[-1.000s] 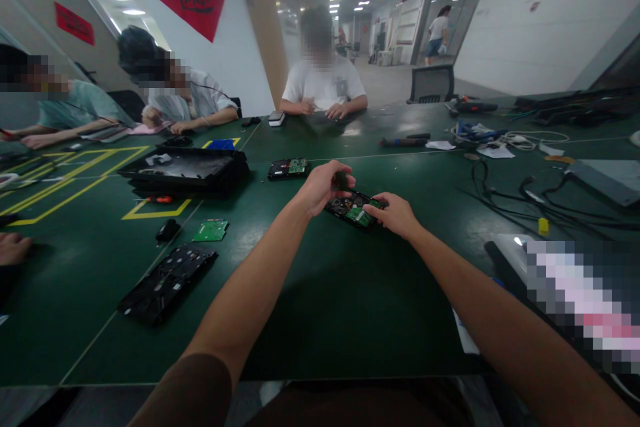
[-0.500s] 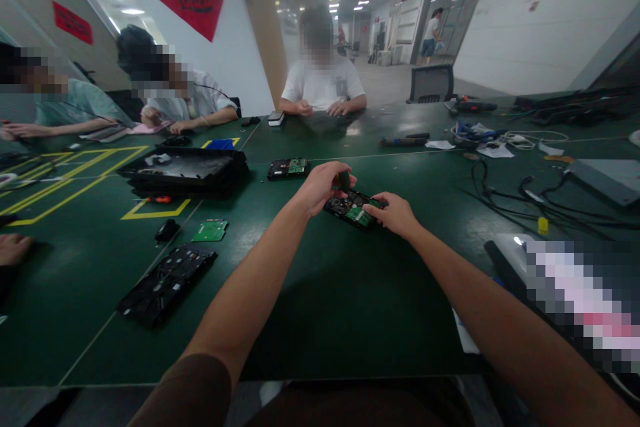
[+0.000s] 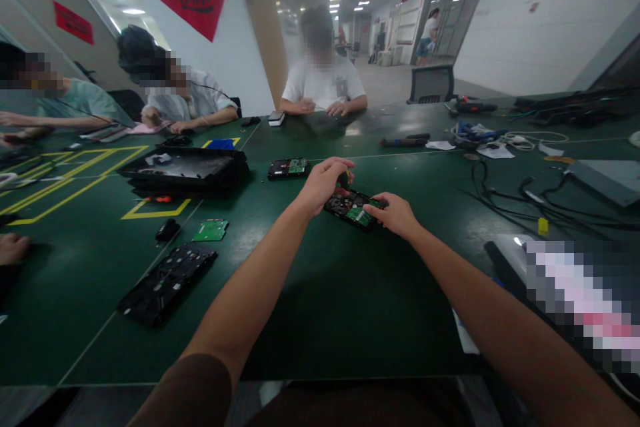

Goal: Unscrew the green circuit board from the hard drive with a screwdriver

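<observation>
A black hard drive with a green circuit board (image 3: 358, 215) lies on the green table in front of me. Curled over its far left side, my left hand (image 3: 327, 183) is closed round a short dark handle with a bit of yellow, which looks like a screwdriver (image 3: 345, 179); its tip is hidden. My right hand (image 3: 395, 213) grips the drive's right end, thumb on top near the board. Another hard drive (image 3: 289, 169) rests just beyond my left hand. To the left lie a loose green circuit board (image 3: 211, 230) and a black plastic frame (image 3: 167, 283).
Black trays (image 3: 185, 173) are stacked at the left, near an orange-handled screwdriver (image 3: 161, 199) and a small black part (image 3: 167, 230). Dark cables (image 3: 530, 203) and a grey metal box (image 3: 607, 180) lie at the right. Several people sit around the table; one person's hands (image 3: 320, 107) are opposite.
My left hand has shifted and turned slightly over the drive, and a yellow part of the handle now shows. My right hand and the drive stay nearly in place.
</observation>
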Motion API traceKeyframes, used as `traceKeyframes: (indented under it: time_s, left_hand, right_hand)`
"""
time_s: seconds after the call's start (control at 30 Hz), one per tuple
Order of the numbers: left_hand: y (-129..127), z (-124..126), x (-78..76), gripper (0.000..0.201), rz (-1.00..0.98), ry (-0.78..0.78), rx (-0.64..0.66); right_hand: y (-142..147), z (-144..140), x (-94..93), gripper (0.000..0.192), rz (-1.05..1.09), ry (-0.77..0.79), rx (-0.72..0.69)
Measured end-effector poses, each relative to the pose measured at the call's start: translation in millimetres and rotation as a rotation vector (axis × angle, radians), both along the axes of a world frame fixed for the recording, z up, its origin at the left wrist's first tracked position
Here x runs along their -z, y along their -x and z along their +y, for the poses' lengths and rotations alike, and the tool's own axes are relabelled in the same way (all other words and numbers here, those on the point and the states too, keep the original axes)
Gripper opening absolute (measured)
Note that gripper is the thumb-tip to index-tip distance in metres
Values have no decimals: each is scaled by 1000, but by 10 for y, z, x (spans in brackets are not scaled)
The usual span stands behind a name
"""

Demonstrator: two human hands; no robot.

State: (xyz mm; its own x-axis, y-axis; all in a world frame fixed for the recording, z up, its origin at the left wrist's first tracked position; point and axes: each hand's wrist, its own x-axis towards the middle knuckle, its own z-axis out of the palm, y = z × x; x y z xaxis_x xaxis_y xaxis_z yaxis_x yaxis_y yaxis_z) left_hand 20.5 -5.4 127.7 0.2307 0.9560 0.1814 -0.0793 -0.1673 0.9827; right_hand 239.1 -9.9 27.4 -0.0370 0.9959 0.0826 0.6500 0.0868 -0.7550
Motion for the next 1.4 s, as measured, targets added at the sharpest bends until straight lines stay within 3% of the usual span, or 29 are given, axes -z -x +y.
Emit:
traceKeyframes:
  time_s: [0.13,0.27,0.57,0.63,0.77,0.93,1.23,1.4]
  left_hand:
    - [-44,18,32,11,-78,9,-28]
    - [-56,58,76,14,15,-48,-44]
    - [18,101,163,20,282,-389,-165]
    - [34,89,143,16,270,-366,-132]
    - [36,68,108,29,117,-225,-1]
    - [12,86,133,19,-64,-127,121]
    - [16,170,215,23,165,-337,-89]
    - [41,143,170,31,102,-299,5]
  right_hand:
    - [5,-2,-6,51,0,-6,-7]
    - [11,-2,-12,50,4,6,-3]
    - [3,20,31,47,2,-13,1]
    - [5,18,27,48,-1,-5,3]
    - [6,8,10,50,17,14,-3]
    - [4,-1,-3,49,9,2,-15]
    - [-4,45,73,46,29,-18,0]
    - [-4,29,57,49,30,-11,-4]
